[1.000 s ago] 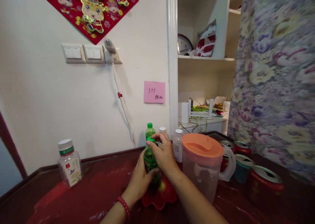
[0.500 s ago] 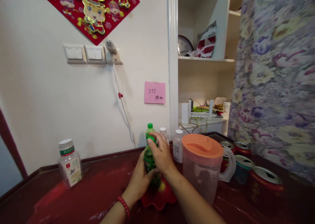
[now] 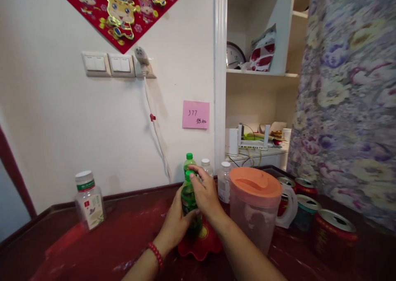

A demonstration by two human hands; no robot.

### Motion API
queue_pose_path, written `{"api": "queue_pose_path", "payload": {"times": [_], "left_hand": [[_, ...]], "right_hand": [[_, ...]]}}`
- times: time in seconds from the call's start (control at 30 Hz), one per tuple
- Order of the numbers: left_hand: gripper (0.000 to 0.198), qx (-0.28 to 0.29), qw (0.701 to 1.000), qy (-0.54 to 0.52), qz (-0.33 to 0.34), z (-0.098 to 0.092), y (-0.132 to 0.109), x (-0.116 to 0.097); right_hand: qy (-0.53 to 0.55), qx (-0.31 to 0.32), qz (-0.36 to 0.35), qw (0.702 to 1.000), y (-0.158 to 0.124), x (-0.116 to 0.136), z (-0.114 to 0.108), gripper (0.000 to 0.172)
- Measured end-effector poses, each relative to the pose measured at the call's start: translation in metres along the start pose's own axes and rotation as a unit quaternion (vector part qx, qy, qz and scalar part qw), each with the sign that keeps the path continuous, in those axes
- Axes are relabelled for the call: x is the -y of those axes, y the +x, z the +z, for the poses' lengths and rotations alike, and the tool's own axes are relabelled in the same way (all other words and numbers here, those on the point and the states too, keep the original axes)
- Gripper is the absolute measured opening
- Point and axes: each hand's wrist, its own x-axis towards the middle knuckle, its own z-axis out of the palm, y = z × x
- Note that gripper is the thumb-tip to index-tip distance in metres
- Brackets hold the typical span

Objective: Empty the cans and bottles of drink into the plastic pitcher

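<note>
A green plastic bottle (image 3: 188, 195) stands upright over a red scalloped tray (image 3: 199, 251). Wrapped round the bottle's body is my left hand (image 3: 175, 219), with a red bead bracelet on its wrist. My right hand (image 3: 206, 192) has its thumb and fingers closed at the green bottle cap (image 3: 189, 174). The cap is on the bottle's neck; whether it is loose I cannot tell. Just behind stands a second green bottle (image 3: 189, 159), partly hidden by my right hand.
An orange-lidded pitcher (image 3: 255, 209) stands right of my hands, with several drink cans (image 3: 334, 235) beyond it. Clear white-capped bottles (image 3: 224, 184) are behind. A labelled clear jar (image 3: 90, 202) stands at the left on the dark red table (image 3: 123, 231), against the wall.
My right hand's fingers have shifted slightly at the cap, showing more of it. The bottle and my left hand stay in nearly the same place. The view has shifted a little.
</note>
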Motion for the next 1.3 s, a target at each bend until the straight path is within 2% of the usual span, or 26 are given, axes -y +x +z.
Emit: {"api": "queue_pose_path", "payload": {"times": [0.17,0.37,0.5,0.7,0.9,1.1,1.2,1.3], "left_hand": [[0.079,-0.003,1.000,-0.004,0.004,0.000,0.000,0.002],[0.078,-0.013,1.000,-0.012,-0.008,0.000,0.001,-0.001],[0.080,-0.024,0.999,-0.021,-0.017,0.001,0.000,0.000],[0.080,-0.019,0.999,-0.034,0.015,0.001,-0.001,0.003],[0.078,-0.011,0.999,-0.039,0.006,0.001,-0.003,0.004],[0.074,-0.019,0.998,-0.064,0.009,0.001,-0.001,0.001],[0.072,-0.043,0.993,-0.106,-0.008,-0.006,0.005,-0.006],[0.071,-0.103,0.984,-0.144,-0.026,-0.022,0.014,-0.021]], "right_hand": [[-0.013,-0.026,0.009,1.000,0.000,-0.001,0.000,0.032],[0.001,-0.004,0.007,1.000,-0.002,0.000,0.003,0.034],[-0.004,-0.022,0.011,1.000,-0.002,-0.002,0.003,0.032],[0.009,-0.015,0.008,1.000,-0.004,-0.004,0.003,0.037],[0.026,-0.008,0.017,0.999,-0.006,-0.011,0.006,0.031],[0.016,-0.016,0.016,1.000,-0.005,-0.003,0.002,0.036],[0.015,-0.030,0.009,0.999,-0.003,0.008,-0.004,0.037],[0.034,-0.057,0.001,0.998,-0.001,0.022,-0.011,0.036]]}}
